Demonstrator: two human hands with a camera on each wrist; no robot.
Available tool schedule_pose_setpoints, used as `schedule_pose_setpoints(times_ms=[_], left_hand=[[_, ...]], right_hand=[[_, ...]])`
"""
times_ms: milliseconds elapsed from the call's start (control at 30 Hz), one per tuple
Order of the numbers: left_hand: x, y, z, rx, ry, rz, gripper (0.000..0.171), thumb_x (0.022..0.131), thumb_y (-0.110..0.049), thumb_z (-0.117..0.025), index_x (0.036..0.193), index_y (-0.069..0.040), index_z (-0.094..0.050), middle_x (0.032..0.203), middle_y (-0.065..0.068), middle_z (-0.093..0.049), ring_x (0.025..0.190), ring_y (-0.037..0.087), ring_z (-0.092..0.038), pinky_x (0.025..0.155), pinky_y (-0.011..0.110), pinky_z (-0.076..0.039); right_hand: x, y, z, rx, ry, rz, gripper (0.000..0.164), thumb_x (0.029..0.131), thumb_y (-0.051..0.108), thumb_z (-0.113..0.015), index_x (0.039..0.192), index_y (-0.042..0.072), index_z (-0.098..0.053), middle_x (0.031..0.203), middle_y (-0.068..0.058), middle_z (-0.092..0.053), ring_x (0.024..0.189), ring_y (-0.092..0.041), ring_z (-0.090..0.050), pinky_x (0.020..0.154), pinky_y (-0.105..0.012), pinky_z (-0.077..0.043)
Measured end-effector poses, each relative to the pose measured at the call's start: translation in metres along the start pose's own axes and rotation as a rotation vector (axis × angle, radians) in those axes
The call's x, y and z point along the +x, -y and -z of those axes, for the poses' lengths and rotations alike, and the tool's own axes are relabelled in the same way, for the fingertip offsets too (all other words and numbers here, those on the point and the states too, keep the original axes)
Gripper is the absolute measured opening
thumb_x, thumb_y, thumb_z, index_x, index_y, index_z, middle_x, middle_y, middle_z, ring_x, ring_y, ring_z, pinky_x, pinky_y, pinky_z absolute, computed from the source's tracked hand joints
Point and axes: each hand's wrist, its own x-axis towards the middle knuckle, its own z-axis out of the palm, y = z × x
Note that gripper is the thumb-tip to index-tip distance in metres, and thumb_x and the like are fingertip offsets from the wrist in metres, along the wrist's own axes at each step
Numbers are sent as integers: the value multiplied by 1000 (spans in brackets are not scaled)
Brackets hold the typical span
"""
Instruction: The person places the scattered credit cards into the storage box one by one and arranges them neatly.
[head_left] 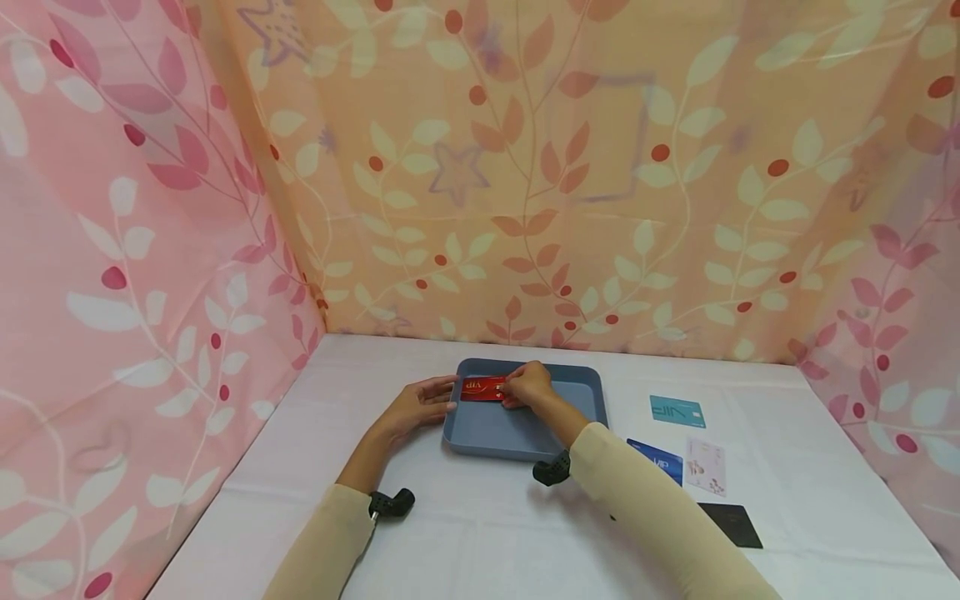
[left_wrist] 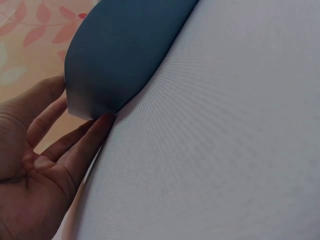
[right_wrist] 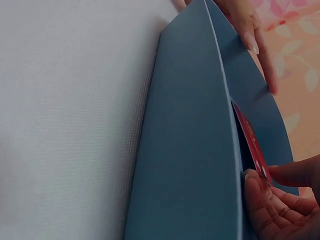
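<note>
A red VIP card (head_left: 480, 388) is in the left rear part of a blue-grey tray (head_left: 491, 435). My right hand (head_left: 529, 385) reaches over the tray and pinches the card's right end between thumb and fingers. In the right wrist view the red card (right_wrist: 252, 142) slants behind the tray's near wall (right_wrist: 187, 130). My left hand (head_left: 414, 407) is at the tray's left side, fingers fairly straight, with fingertips touching the outer wall. The left wrist view shows those fingers (left_wrist: 95, 135) spread along the corner of the tray (left_wrist: 115, 55).
Right of the tray lie a teal VIP card (head_left: 677, 411), a blue VIP card (head_left: 658, 461), a pale patterned card (head_left: 707, 467) and a black card (head_left: 731, 525). They rest on a white-covered table (head_left: 465, 542). Floral curtains (head_left: 555, 192) stand behind and at both sides.
</note>
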Motion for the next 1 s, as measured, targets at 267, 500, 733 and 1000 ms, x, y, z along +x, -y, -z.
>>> schedule_pose_setpoints(times_ms=[267, 500, 733, 1000], left_hand=[[1, 0, 0, 2, -7, 6, 62, 93, -10, -75, 150, -10, -50, 152, 16, -49, 138, 33, -50, 102, 42, -52], [0, 1, 0, -7, 0, -6, 62, 92, -10, -75, 150, -10, -51, 152, 16, -49, 139, 34, -49, 102, 41, -52], [-1, 2, 1, -2, -7, -2, 63, 92, -13, -77, 149, -10, -51, 152, 17, -49, 138, 35, -50, 102, 42, -52], [-2, 0, 0, -3, -18, 18, 63, 91, -16, -78, 149, -13, -53, 151, 13, -51, 137, 31, -51, 102, 42, -52]], right_hand=[[2, 0, 1, -88, -6, 26, 14, 87, -2, -74, 97, -11, -73, 71, -19, -72, 53, -21, -70, 49, -29, -58], [1, -2, 4, -128, -3, 53, 9, 89, -1, -73, 90, -10, -74, 69, -19, -71, 52, -22, -69, 48, -28, -57], [-8, 1, 10, -162, 17, 120, 10, 89, 4, -74, 90, -6, -75, 66, -11, -69, 49, -16, -64, 50, -30, -59], [-33, 18, 26, -206, 53, 230, 12, 89, 9, -75, 94, -2, -77, 74, -10, -73, 63, -31, -71, 58, -40, -61]])
